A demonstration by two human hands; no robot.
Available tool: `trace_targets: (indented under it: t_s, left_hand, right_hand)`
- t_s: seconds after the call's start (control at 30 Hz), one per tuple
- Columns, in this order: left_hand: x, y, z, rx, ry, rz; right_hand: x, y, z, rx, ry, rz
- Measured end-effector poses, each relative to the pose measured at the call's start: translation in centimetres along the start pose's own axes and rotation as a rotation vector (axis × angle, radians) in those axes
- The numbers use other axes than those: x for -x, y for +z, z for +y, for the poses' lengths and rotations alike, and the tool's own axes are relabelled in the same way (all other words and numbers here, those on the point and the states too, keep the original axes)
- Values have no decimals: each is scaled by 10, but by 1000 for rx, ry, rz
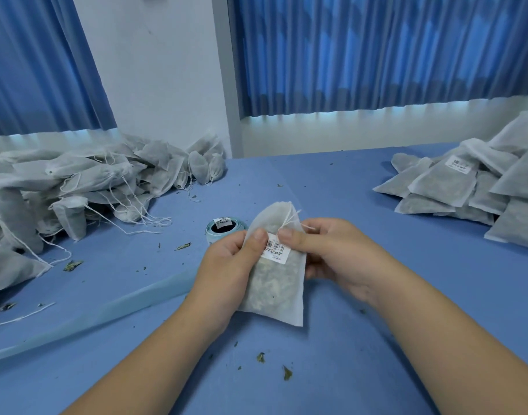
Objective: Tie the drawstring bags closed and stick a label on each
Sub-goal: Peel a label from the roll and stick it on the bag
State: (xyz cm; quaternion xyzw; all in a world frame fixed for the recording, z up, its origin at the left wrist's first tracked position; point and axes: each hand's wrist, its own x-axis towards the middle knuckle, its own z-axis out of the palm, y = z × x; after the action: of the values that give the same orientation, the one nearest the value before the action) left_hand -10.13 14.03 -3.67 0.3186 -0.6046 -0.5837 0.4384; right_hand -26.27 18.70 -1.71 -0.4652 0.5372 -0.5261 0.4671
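A white drawstring bag [274, 290] filled with dried leaves is held upright above the blue table [361, 339], its string knotted near the top. A white barcode label [276, 252] lies on its upper front. My left hand [227, 274] grips the bag's left edge, thumb on the label's left end. My right hand [331, 256] holds the right edge, thumb pressing the label's upper right corner. The fingers behind the bag are hidden.
A heap of unlabelled drawstring bags [86, 187] with loose strings fills the left of the table. A stack of flat labelled bags [472, 187] lies at the right. A label roll [224, 229] stands just behind my left hand. Leaf crumbs [286, 372] dot the table.
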Motion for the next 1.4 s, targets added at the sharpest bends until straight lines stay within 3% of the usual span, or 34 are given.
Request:
trace_targets:
  t_s: [0.17, 0.3, 0.67, 0.73, 0.97, 1.2, 1.3, 1.4]
  left_hand:
    - [0, 15, 6, -30, 1, 0]
    - [-6, 30, 11, -63, 8, 69]
    - [-12, 118, 19, -65, 15, -170]
    - [-13, 141, 19, -49, 8, -198]
    - [-19, 223, 32, -67, 40, -193]
    - [-29, 285, 43, 14, -37, -176]
    - [-32, 304, 47, 106, -106, -198]
    - [-30, 311, 46, 180, -163, -208]
  right_hand:
    - [4, -4, -3, -29, -95, 85]
    - [17, -8, -1, -14, -130, -30]
    - [73, -84, -2, -430, -25, 87]
    - [84, -101, -4, -452, -31, 131]
    - [128, -146, -21, -121, -61, 293]
    - [157, -183, -34, -179, -62, 368]
    - [156, -203, -40, -226, -33, 549]
    - [147, -238, -72, -420, -79, 696]
